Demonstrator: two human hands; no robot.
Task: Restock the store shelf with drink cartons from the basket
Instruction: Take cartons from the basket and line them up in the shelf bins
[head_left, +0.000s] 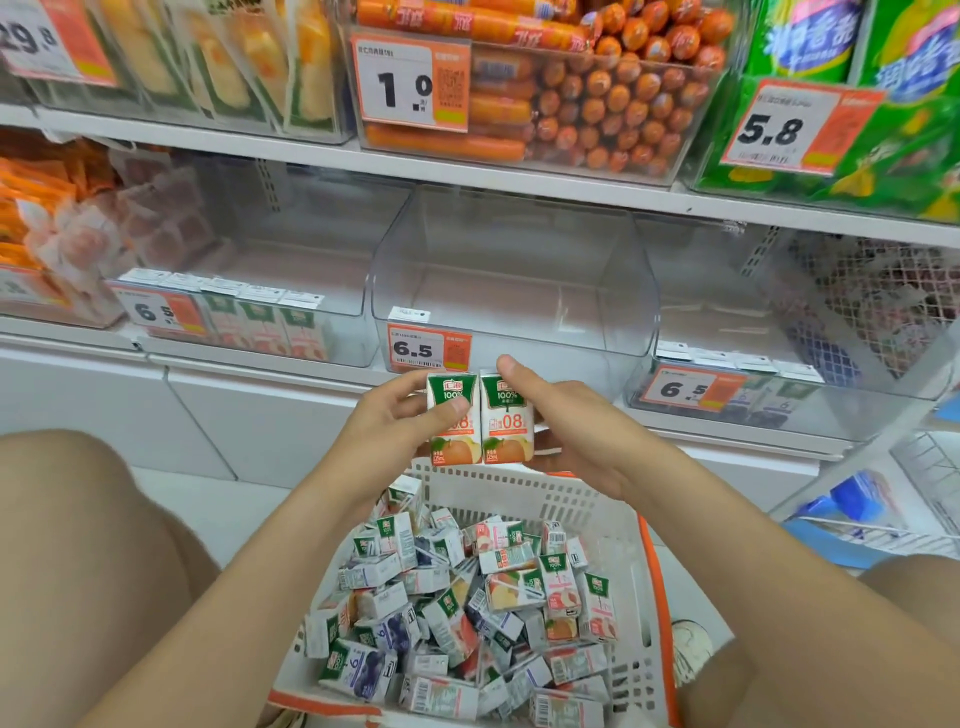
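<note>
Two small orange-juice cartons stand upright side by side in the air above the basket. My left hand (400, 415) grips the left carton (452, 418) and my right hand (566, 426) grips the right carton (506, 423). Both are just below and in front of the middle clear bin (519, 270), which holds one carton (409, 314) at its front left behind a 6.5 price tag. The white basket (597, 509) with orange trim sits on the floor between my knees, filled with several mixed cartons.
A left clear bin (291, 270) has a front row of peach cartons; a right clear bin (737, 322) has a row of dark cartons. The upper shelf carries sausages (597, 93) and green packs. A wire rack with blue packs stands at right.
</note>
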